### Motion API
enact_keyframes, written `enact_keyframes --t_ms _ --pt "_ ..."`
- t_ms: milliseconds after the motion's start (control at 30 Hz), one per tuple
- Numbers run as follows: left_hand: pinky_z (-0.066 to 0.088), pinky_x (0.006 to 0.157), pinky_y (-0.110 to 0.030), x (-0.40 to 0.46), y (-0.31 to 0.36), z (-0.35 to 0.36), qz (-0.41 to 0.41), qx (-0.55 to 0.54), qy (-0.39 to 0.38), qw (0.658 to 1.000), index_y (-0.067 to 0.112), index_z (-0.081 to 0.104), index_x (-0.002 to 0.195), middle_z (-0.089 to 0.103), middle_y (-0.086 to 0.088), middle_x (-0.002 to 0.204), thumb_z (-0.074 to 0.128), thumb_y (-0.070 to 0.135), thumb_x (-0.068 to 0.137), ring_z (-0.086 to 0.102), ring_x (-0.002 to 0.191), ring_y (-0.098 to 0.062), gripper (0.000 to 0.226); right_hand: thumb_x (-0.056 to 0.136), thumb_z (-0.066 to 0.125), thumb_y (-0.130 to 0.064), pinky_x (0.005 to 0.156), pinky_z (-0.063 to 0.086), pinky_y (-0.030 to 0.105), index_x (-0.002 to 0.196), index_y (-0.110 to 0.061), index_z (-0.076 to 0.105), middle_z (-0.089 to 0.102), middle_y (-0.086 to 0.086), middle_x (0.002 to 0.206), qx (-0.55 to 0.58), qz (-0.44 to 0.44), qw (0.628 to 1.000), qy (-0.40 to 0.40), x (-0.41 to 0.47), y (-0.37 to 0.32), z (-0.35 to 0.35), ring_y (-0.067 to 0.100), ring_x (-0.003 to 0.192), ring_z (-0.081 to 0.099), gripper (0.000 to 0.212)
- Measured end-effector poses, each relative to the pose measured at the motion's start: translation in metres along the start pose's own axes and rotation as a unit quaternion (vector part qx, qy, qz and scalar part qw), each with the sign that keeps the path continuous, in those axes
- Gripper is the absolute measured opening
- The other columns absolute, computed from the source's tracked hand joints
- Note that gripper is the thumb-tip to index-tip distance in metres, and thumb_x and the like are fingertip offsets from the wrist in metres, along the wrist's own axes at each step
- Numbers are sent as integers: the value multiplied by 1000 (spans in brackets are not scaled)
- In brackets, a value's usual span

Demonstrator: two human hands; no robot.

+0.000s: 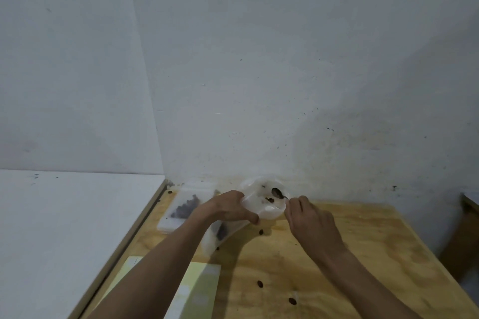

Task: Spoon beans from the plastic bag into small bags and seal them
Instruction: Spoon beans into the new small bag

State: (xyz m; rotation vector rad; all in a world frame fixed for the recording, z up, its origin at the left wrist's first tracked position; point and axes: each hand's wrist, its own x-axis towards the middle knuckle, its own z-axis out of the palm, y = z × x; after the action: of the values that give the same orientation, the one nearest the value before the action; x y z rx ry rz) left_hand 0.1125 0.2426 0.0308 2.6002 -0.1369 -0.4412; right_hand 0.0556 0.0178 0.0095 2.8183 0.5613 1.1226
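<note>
Spoon (pixel 278 193) handle hidden; yellow sheet (pixel 199 290) cut off.

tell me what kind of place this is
Probably a bare home or workshop corner: a raw plywood tabletop against scuffed white plaster walls, with loose brown beans scattered on the wood.

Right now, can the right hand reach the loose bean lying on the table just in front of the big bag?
Probably yes. The loose bean lies on bare table beside the right hand, with nothing between. But that hand holds the spoon, so it would have to put it down first.
</note>
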Motion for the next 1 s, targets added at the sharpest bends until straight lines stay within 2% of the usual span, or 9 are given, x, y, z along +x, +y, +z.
enact_keyframes --t_ms 67,133,233,333,433,500,567,733,1000 --pt "45 65 -26 1 3 -2 8 11 23 1000 19 60 105 63 1 100 80 54 70 61 88 -18 54 59 93 -2 31 28 22 66 -11 57 49 4 55 40 51 997 -33 1 -1 9 16 33 47 38" --pt "54 67 -30 0 6 -6 16 24 42 999 19 62 96 64 -1 96 80 61 60 65 83 -18 59 57 92 4 30 30 23 62 -8 57 49 6 51 78 112 989 -54 5 -7 16 20 30 47 37" --pt "61 80 -42 1 11 -10 68 48 70 994 19 64 108 57 0 112 77 68 55 63 91 -20 74 84 77 -2 41 31 26 68 -2 62 59 13 58 132 233 961 -70 10 -13 13 29 43 58 22" --pt "57 84 -42 -1 34 -22 116 55 91 987 15 61 111 51 0 116 78 60 67 58 97 -20 65 104 47 -22 58 53 37 75 3 68 71 18 72 254 447 853 -88 18 -10 23 35 67 69 44" --pt "54 79 -40 3 59 -31 153 55 98 982 11 60 113 52 -2 114 80 51 75 58 99 -24 59 104 50 -22 55 61 41 73 4 71 71 16 64 344 548 756 -99 23 -14 24 30 56 70 45" --pt "49 71 -33 7 68 -32 159 61 88 981 11 59 115 51 -2 114 79 48 78 57 100 -24 56 105 51 -21 46 52 28 80 5 72 71 14 65 383 569 718 -118 23 -14 20 24 48 68 42" --pt "51 76 -34 9 70 -31 155 69 82 982 12 58 116 51 -1 115 78 50 79 57 100 -23 57 105 52 -20 44 50 25 84 7 72 72 15 66 414 591 683 -113 23 -9 18 23 47 68 40" --pt "51 83 -33 8 48 -29 121 48 83 988 17 57 123 52 4 115 79 51 77 55 100 -18 61 103 49 -14 68 64 49 67 4 66 66 9 47 485 633 597 -86 18 -1 23 29 48 69 44" --pt "56 90 -44 0 8 -25 66 34 70 995 25 59 121 60 5 115 81 60 64 62 99 -15 70 102 50 -12 75 64 50 67 4 69 67 9 51 532 587 606 -69 10 7 11 23 43 67 43"
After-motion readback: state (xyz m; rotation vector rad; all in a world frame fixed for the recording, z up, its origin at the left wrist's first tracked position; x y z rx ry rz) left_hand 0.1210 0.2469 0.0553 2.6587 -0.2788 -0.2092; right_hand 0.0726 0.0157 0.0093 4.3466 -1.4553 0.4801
